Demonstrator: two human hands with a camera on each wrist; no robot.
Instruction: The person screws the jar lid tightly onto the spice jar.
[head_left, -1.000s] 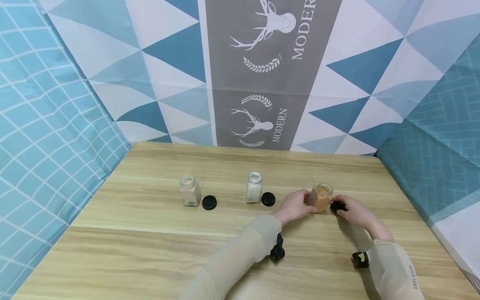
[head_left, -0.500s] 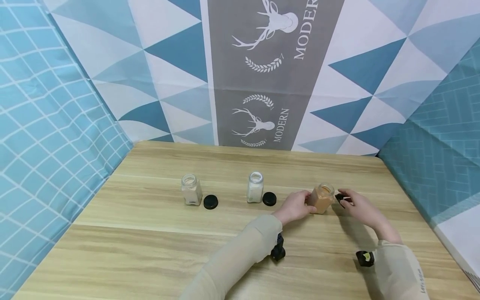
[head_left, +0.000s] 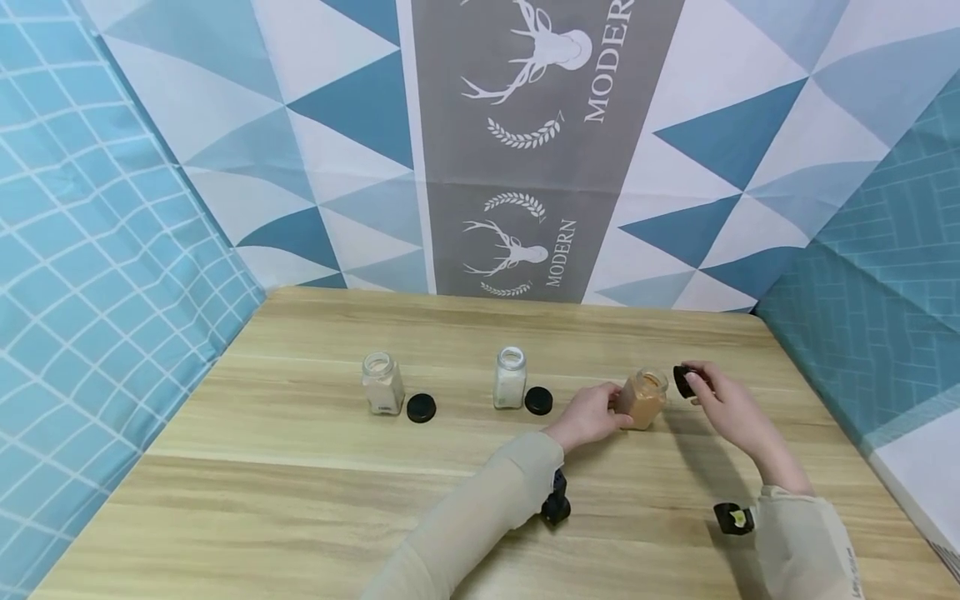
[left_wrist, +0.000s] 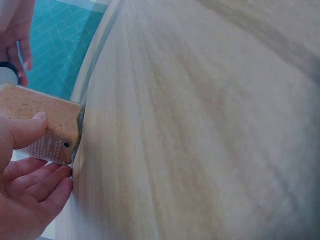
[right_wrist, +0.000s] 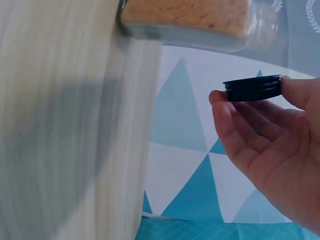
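Note:
A glass jar of orange-brown powder (head_left: 643,402) stands uncapped on the table at the right. My left hand (head_left: 588,414) holds it from its left side; in the left wrist view the thumb (left_wrist: 27,130) lies across one face and the fingers are on another. My right hand (head_left: 727,408) pinches a black screw lid (right_wrist: 253,88) by its rim between thumb and fingertips. The lid is raised off the table, just right of the jar's mouth and apart from it. In the right wrist view, the jar's clear neck (right_wrist: 263,25) shows above the lid.
Two more open jars stand to the left: one with white contents (head_left: 510,379) and one with pale powder (head_left: 383,385). Each has a black lid beside it, one in the middle (head_left: 538,401) and one farther left (head_left: 421,407). A patterned cloth backdrop (head_left: 510,167) rises behind the wooden table (head_left: 300,500).
My right hand has lifted the black lid off the table and raised it beside the jar's mouth, turning it onto its edge. The left hand stays on the jar.

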